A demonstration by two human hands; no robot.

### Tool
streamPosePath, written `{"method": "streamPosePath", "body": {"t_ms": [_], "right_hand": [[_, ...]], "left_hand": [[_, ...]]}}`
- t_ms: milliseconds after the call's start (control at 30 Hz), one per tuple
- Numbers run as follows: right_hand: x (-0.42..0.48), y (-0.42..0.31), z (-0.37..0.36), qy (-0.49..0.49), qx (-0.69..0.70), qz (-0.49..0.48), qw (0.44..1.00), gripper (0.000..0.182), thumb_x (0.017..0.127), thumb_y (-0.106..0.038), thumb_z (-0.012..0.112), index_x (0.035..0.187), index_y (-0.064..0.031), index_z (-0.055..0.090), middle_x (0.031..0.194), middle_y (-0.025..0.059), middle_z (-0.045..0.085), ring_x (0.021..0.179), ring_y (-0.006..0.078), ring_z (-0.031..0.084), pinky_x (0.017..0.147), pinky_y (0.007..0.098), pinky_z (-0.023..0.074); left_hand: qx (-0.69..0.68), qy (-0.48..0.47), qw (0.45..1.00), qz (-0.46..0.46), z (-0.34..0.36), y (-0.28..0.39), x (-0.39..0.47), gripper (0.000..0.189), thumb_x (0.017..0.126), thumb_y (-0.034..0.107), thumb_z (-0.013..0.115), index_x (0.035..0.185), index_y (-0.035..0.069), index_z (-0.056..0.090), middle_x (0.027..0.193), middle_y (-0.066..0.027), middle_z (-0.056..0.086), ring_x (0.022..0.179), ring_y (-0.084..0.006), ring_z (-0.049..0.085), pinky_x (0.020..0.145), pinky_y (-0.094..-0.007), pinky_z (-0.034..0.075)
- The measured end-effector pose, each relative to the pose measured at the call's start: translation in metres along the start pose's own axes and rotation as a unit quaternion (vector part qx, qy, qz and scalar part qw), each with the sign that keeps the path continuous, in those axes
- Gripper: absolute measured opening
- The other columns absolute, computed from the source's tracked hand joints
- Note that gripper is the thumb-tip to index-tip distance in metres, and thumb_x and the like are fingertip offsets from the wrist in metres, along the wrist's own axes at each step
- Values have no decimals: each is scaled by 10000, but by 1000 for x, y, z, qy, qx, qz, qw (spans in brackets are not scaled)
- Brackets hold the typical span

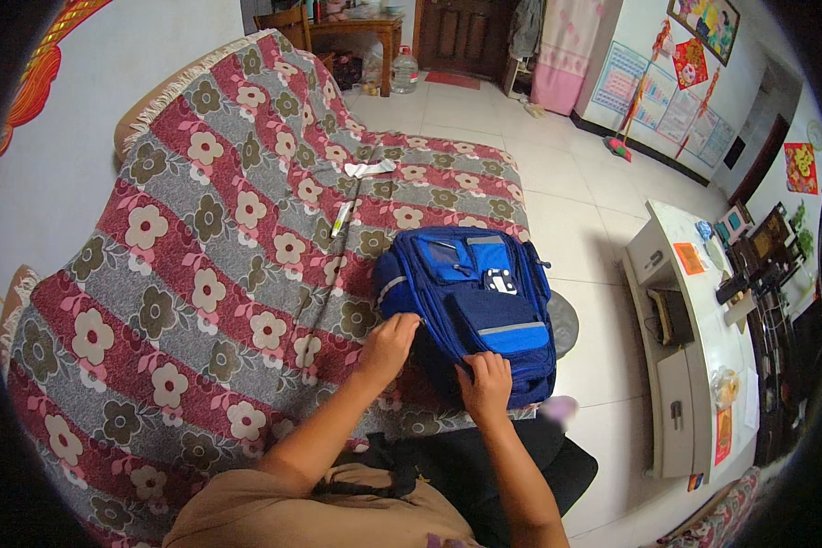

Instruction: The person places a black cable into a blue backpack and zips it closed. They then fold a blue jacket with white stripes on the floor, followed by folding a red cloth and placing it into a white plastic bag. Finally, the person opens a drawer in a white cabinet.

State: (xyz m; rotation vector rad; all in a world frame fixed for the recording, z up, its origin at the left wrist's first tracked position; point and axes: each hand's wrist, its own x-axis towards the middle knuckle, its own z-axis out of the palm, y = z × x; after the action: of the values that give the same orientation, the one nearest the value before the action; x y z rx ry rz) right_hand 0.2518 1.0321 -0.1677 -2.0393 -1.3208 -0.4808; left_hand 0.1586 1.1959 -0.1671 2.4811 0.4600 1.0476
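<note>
A blue backpack [486, 301] with grey strips and several zipped pockets lies on a sofa covered with a flowered, striped cloth [246, 260]. At the bag's left edge, the fingertips of my left hand [392, 346] pinch what looks like a zipper pull. My right hand [488, 383] grips the fabric edge at the bag's near end, its fingers curled over it. A black and white patch or tag [500, 281] shows on the bag's front. Beyond the bag, a white strip [370, 168] and a small white and green packet or tube [341, 219] lie on the cloth.
A dark round object [563, 325] stands on the floor right of the bag. Farther right is a white-topped cabinet [692, 308] bearing assorted items. Black fabric [466, 459] lies by my lap. A wooden table [356, 26] and a large clear bottle [404, 72] stand at the back.
</note>
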Motion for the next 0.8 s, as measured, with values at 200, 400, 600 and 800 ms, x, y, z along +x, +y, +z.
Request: {"method": "streamPosePath", "body": {"t_ms": [200, 400, 600, 800], "right_hand": [[-15, 10, -7, 9, 21, 4, 1000, 232, 628, -81, 681, 811, -72, 539, 763, 54, 531, 713, 230, 508, 627, 337, 359], [-18, 15, -13, 9, 18, 8, 1000, 231, 635, -87, 674, 824, -71, 542, 777, 42, 539, 715, 218, 510, 631, 336, 361], [-17, 15, -12, 0, 31, 9, 999, 236, 634, -82, 673, 831, -68, 545, 784, 42, 537, 725, 219, 510, 638, 336, 361], [-15, 18, -13, -6, 34, 6, 999, 243, 628, -84, 677, 832, -67, 546, 784, 44, 531, 722, 220, 505, 636, 337, 359]], "left_hand": [[34, 24, 999, -29, 16, -42, 31, 99, 815, 108, 522, 884, 39, 508, 808, -125, 581, 721, -310, 576, 618, -377, 473], [-58, 7, 994, -92, 33, -90, 63, 178, 802, 143, 542, 945, 37, 544, 880, -130, 597, 820, -320, 560, 725, -390, 439], [-162, -135, 965, -158, 60, -182, 90, 375, 797, 40, 510, 1169, 51, 466, 1096, -143, 547, 1016, -223, 515, 841, -305, 411], [-71, -226, 958, -161, 50, -181, 105, 157, 770, 102, 558, 906, 35, 597, 910, -131, 602, 908, -275, 550, 778, -362, 432]]}}
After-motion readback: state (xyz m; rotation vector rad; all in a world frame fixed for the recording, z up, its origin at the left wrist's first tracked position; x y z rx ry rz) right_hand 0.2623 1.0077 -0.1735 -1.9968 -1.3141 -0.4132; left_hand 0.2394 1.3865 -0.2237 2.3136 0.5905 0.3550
